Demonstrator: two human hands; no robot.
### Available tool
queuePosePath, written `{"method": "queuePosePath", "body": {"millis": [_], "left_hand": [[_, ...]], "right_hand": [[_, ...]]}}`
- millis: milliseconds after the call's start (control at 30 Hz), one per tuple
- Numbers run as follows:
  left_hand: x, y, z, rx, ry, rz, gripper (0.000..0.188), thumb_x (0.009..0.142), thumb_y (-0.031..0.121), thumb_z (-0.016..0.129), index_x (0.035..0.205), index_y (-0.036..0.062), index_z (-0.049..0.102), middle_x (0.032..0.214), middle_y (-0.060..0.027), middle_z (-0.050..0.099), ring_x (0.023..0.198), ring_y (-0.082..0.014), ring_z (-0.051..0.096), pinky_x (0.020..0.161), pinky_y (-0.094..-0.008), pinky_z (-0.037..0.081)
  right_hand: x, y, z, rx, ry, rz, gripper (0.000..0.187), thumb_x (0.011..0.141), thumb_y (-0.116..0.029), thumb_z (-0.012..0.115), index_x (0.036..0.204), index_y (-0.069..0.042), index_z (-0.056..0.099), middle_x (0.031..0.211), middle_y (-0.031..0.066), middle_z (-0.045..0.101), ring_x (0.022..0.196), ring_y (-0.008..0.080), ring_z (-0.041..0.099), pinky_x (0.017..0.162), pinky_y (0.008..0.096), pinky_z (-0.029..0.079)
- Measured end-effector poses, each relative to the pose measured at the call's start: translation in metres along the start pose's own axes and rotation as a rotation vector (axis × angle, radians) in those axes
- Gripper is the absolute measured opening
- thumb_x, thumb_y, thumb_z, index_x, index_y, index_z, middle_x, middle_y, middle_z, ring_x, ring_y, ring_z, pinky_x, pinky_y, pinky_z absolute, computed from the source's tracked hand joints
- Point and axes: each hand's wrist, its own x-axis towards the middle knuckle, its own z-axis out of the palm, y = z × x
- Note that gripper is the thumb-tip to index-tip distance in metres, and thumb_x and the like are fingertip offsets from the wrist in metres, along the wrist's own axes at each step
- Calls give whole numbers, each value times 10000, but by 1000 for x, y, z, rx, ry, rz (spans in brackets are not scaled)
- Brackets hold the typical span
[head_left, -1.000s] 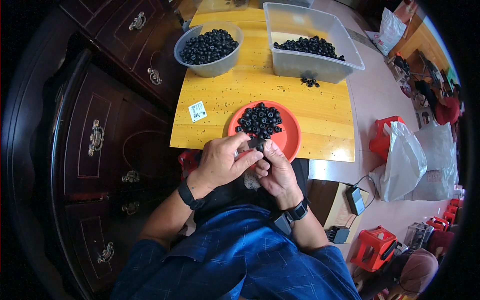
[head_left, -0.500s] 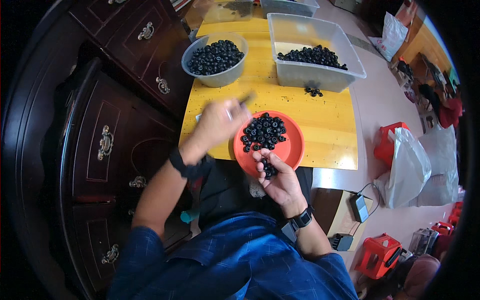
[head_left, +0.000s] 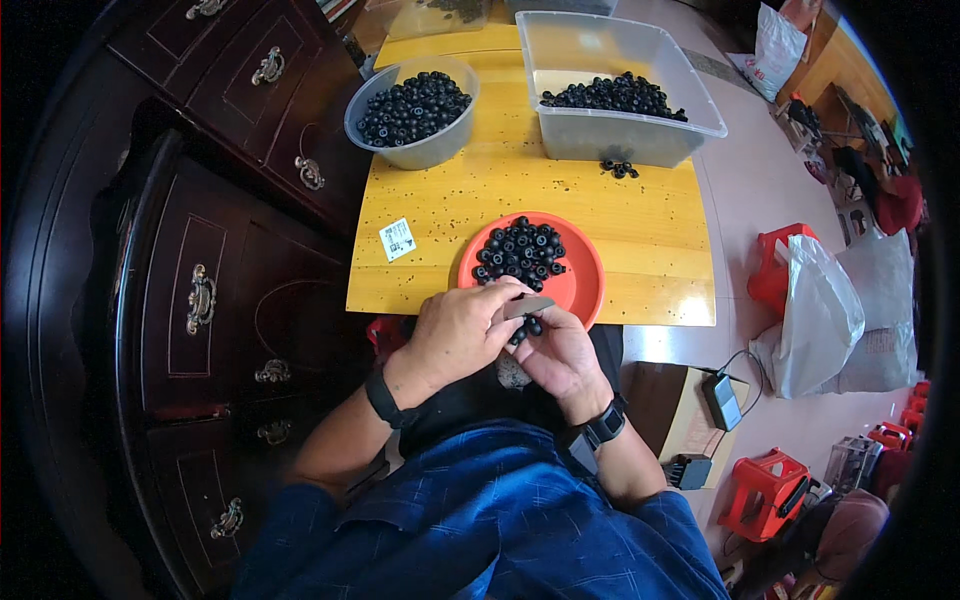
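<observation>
My left hand, with a black band on its wrist, is closed on a small knife, and the knife's short flat metal blade lies over my right palm. My right hand, with a watch on the wrist, is cupped around several small black round parts. The two hands meet at the near rim of a red-orange round plate. On that plate lies a heap of similar black parts, some showing a round hole. Fingers hide the knife's handle and what the blade touches.
Farther back on the yellow table stand a round clear tub and a rectangular clear bin, both holding black parts. A few loose parts and a white label lie on the table. Dark drawers flank the left.
My left hand with the knife has come down and right, from beside the plate to my right hand. The white label has come into full view. The view has shifted slightly.
</observation>
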Motion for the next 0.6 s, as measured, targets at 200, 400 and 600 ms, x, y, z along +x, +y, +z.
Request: {"method": "queuePosePath", "body": {"millis": [200, 400, 600], "left_hand": [[-2, -4, 12, 142, 122, 72, 383, 781, 98, 734, 1157, 131, 672, 717, -104, 652, 653, -295, 669, 599, -407, 520], [1, -6, 10, 152, 67, 27, 291, 808, 120, 704, 1098, 142, 678, 832, -97, 707, 765, -309, 696, 633, -414, 549], [-3, -2, 9, 58, 231, 147, 285, 768, 41, 750, 1045, 108, 742, 723, -88, 667, 619, -216, 662, 563, -335, 512]], "right_hand": [[-5, 6, 1, -246, -23, -89, 292, 1011, -129, 467, 1264, -43, 586, 1152, 75, 653, 1046, 191, 629, 912, 362, 512], [-10, 4, -9, -168, -12, -38, 220, 1018, -146, 475, 1178, -68, 604, 1065, 51, 651, 941, 157, 633, 844, 337, 532], [-9, 0, 3, -307, -92, -92, 180, 1022, -150, 508, 1160, -82, 601, 997, 23, 650, 834, 102, 624, 699, 234, 536]]}}
